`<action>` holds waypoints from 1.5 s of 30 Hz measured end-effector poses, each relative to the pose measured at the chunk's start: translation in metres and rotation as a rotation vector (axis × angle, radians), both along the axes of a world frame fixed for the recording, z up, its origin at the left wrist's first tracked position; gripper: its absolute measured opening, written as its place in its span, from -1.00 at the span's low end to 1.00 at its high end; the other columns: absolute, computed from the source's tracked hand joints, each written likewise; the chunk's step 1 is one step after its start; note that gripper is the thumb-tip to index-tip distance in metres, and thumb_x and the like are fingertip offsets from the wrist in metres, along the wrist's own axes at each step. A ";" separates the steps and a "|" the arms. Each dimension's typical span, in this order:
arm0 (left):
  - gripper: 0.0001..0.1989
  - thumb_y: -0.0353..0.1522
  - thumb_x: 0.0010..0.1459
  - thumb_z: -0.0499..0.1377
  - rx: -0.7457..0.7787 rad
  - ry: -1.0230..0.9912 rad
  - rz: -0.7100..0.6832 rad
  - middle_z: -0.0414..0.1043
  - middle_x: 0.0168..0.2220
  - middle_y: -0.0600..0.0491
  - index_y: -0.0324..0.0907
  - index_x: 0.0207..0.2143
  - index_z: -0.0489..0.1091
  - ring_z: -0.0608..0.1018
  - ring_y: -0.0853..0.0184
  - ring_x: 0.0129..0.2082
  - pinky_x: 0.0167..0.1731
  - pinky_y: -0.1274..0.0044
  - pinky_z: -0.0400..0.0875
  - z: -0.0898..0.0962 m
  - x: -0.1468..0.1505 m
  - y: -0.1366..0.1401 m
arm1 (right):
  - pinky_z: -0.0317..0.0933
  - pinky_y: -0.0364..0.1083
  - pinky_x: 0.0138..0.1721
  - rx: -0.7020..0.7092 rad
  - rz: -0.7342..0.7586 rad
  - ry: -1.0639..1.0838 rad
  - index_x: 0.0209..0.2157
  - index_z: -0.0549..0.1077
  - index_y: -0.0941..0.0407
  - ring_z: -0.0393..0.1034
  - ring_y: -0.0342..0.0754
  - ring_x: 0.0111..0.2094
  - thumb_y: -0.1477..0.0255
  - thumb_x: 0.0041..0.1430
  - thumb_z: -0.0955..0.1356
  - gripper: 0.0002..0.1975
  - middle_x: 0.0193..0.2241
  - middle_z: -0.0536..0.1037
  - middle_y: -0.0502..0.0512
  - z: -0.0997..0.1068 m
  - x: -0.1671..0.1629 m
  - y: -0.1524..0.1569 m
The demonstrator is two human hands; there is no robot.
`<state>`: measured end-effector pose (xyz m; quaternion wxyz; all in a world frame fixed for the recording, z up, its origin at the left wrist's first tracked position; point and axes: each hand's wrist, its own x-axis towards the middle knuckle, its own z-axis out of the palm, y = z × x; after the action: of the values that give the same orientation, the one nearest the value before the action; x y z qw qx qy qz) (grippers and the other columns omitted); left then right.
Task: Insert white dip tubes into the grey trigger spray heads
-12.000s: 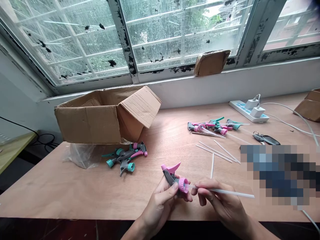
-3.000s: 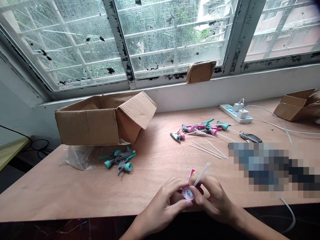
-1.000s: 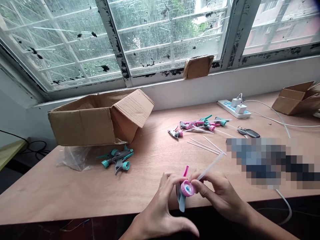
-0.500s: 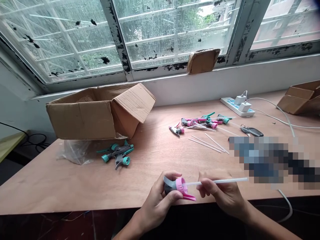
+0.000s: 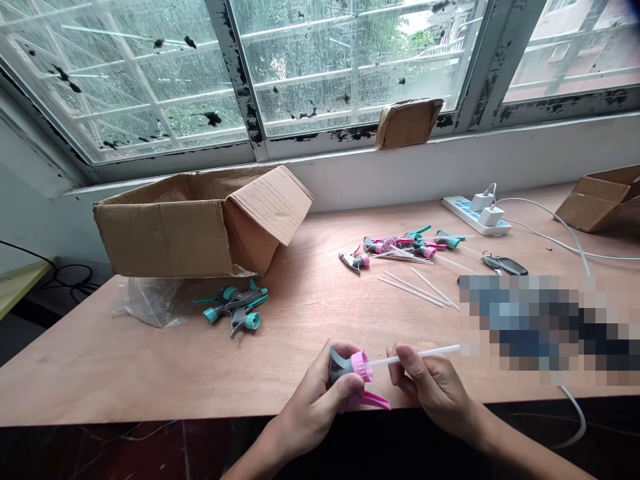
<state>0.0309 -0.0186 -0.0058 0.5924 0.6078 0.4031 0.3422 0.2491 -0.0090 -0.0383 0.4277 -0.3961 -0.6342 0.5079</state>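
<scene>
Near the table's front edge, my left hand (image 5: 325, 393) is closed round a grey and pink trigger spray head (image 5: 361, 366), its pink collar facing right and its pink trigger pointing down to the right. My right hand (image 5: 433, 381) pinches a thin translucent plastic tube (image 5: 440, 350) between thumb and fingers. The tube's left end meets the collar opening; how deep it sits inside I cannot tell. Several loose tubes (image 5: 413, 291) lie on the table beyond my right hand. Behind them is a pile of pink and teal spray heads (image 5: 415, 245), some with tubes.
Teal and grey spray heads (image 5: 240, 307) lie at left beside a clear plastic bag (image 5: 153, 303). An open cardboard box (image 5: 165, 240) stands behind them. A power strip (image 5: 475, 217) with cables, a key fob (image 5: 513, 266), another box (image 5: 600, 203) and a blurred patch occupy the right.
My right hand has moved slightly left along with the tube, whose far end now reaches less far right and tilts up a little. The spray head's trigger stands farther from its collar.
</scene>
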 end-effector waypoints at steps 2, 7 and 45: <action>-0.57 -0.02 0.33 0.16 0.005 0.004 0.003 0.28 -0.28 0.12 -0.17 -0.01 0.33 0.32 0.35 -0.31 -0.21 0.49 0.25 0.000 0.000 0.000 | 0.00 -0.12 -0.62 -0.013 -0.010 -0.018 -0.59 0.34 0.10 0.05 -0.17 -0.68 -0.14 0.37 0.09 -0.30 -0.72 0.14 -0.07 0.001 -0.001 0.000; -0.60 -0.03 0.34 0.15 0.030 -0.006 0.016 0.30 -0.29 0.12 -0.16 -0.04 0.33 0.35 0.35 -0.31 -0.21 0.50 0.29 0.000 0.001 0.002 | 0.04 -0.13 -0.62 0.007 -0.033 -0.058 -0.61 0.26 0.06 0.04 -0.17 -0.70 -0.17 0.36 0.06 -0.30 -0.74 0.12 -0.08 0.007 -0.006 -0.001; -0.53 -0.18 0.40 0.15 0.018 -0.201 0.212 0.11 0.42 -0.09 -0.06 0.28 0.19 0.13 0.08 0.43 0.41 0.18 -0.06 -0.005 0.010 0.011 | 0.35 -0.17 -0.47 0.352 -0.289 -0.140 -0.14 0.60 0.12 0.45 -0.13 -0.58 0.22 0.45 0.26 -0.65 -0.41 0.64 0.06 0.013 -0.010 0.023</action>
<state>0.0406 -0.0079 -0.0108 0.5849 0.5296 0.4007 0.4657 0.2388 0.0141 -0.0255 0.5134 -0.4366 -0.6776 0.2944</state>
